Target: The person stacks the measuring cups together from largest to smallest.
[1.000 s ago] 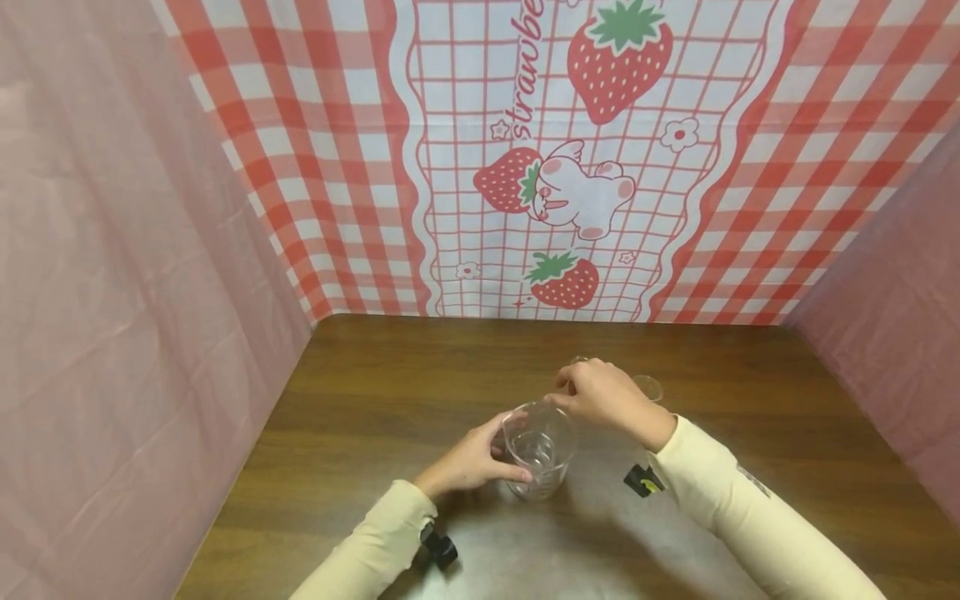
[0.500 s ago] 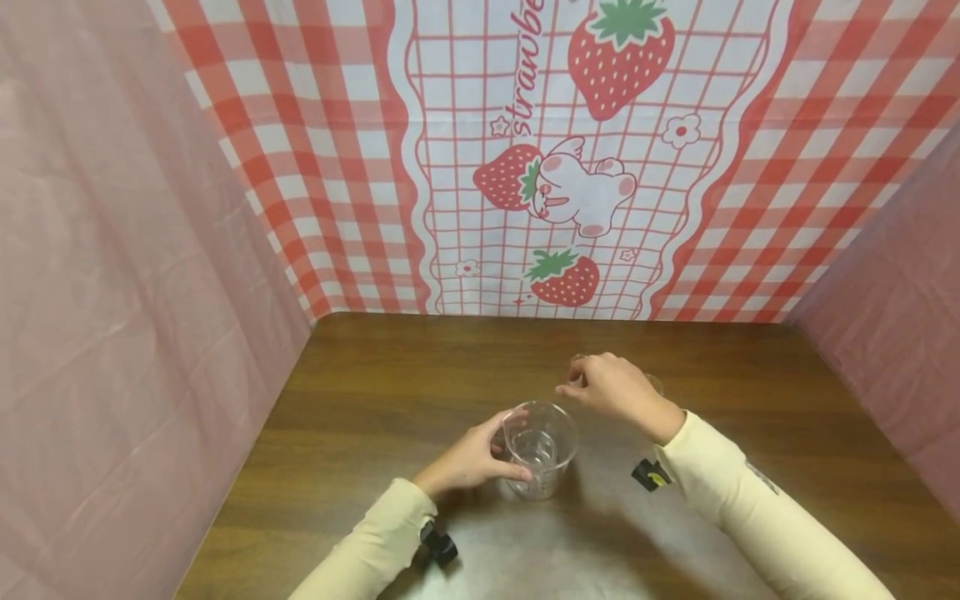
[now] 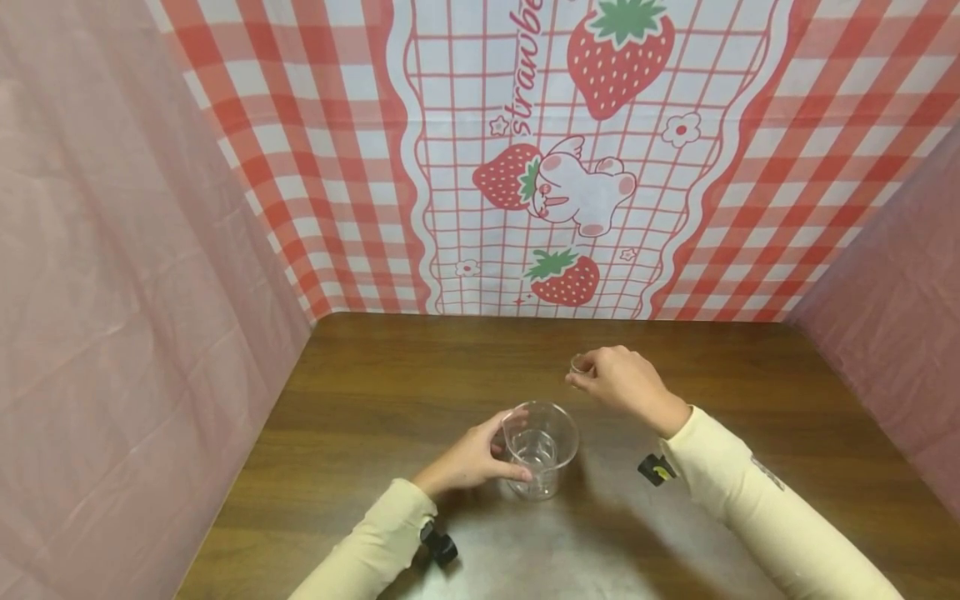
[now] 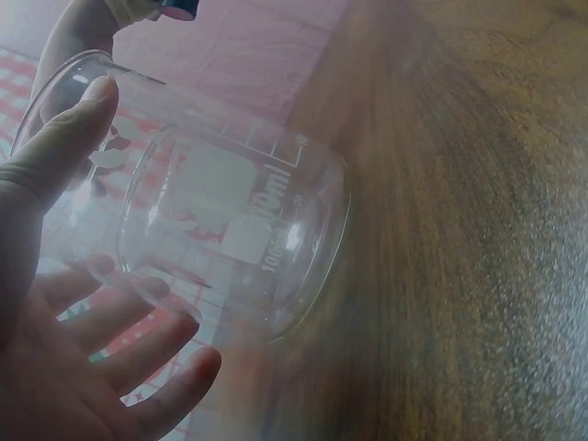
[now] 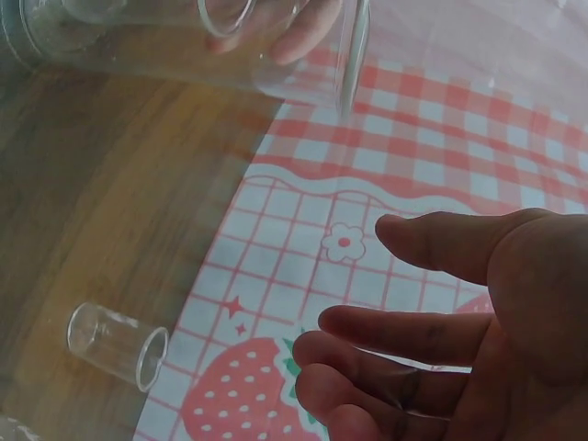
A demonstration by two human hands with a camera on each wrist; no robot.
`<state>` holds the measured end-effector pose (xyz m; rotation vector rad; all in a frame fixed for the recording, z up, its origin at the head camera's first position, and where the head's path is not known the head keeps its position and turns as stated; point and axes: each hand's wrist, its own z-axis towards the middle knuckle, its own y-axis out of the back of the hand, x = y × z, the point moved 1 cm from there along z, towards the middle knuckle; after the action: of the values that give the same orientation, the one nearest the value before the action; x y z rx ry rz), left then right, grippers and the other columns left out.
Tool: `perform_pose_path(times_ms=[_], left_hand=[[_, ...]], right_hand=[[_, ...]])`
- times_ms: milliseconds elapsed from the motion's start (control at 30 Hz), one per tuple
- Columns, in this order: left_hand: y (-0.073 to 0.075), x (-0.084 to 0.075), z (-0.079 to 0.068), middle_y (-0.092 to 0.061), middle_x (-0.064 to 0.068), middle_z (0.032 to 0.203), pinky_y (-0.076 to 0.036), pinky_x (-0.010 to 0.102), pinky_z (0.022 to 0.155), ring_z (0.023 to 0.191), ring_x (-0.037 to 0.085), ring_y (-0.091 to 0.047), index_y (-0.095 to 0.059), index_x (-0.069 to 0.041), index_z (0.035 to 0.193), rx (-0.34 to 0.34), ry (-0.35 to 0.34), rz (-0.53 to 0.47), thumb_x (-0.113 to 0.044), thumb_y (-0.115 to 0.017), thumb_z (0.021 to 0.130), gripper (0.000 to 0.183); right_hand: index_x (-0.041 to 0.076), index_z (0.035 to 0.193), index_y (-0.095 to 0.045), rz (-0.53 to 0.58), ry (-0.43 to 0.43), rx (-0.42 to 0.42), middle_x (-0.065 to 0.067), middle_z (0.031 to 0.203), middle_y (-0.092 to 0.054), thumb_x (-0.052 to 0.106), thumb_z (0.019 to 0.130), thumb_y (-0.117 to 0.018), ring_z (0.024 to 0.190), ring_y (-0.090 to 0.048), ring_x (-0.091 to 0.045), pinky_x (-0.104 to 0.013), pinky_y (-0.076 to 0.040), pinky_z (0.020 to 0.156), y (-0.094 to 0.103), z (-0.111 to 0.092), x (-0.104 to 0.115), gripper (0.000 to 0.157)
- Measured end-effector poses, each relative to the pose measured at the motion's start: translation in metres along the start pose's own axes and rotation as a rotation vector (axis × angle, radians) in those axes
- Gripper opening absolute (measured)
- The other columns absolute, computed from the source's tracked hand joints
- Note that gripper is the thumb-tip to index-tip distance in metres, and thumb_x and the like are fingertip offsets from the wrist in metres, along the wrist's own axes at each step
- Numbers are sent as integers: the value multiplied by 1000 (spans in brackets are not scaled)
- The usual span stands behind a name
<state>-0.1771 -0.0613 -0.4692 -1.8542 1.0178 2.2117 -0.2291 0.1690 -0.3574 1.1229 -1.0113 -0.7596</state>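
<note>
My left hand holds a large clear glass beaker by its side, thumb in front and fingers behind. The beaker stands upright on the table, and white volume markings show on it in the left wrist view. Inside sits a smaller glass vessel, its rim below the beaker's own. My right hand is beyond the beaker, to its right. Near its fingertips in the head view is a small clear glass cup. The right wrist view shows that cup standing apart from the loosely spread fingers, which hold nothing.
The wooden table meets a red-checked strawberry cloth at its back edge. Pink curtains hang at both sides. A sliver of another glass thing shows at the corner of the right wrist view.
My right hand has drawn away from the beaker's rim, rightward and back, and the small cup now shows at its fingertips. The round glass behind it is hidden now. My left hand stays put.
</note>
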Motion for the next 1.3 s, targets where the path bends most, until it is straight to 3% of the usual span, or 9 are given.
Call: perform_pose_path(times_ms=[500,767,1000,1300], left_hand=[[2,0,2,-47,11,149,-53,42,100,130,30,-51,-38,-9,147,-1,18,9,-20,-85,74,88],[1,2,2,-47,11,149,-53,42,100,129,29,-52,-39,-9,147,3,20,14,-21,-85,74,87],[-1,3,1,-48,12,148,-51,46,101,129,30,-52,-40,-8,146,7,18,-8,-19,-85,74,86],[-1,3,1,-47,12,149,-52,44,101,129,30,-52,-38,-8,147,-1,17,-6,-19,-85,74,88]], right_hand=[[7,90,-75,0,-74,-28,-10,86,-76,38,88,-69,74,-69,-31,-46,-55,61,5,4,-19,31],[6,91,-76,-1,-94,-31,-14,92,-75,37,87,-69,82,-69,-36,-49,-55,65,1,6,-32,32],[7,81,-72,-28,-132,-7,-12,81,-72,42,86,-70,69,-65,-29,-44,-51,54,-1,6,-44,36],[-8,103,-68,-55,-133,8,-28,98,-69,39,87,-67,91,-64,-45,-56,-53,76,-4,5,-56,50]])
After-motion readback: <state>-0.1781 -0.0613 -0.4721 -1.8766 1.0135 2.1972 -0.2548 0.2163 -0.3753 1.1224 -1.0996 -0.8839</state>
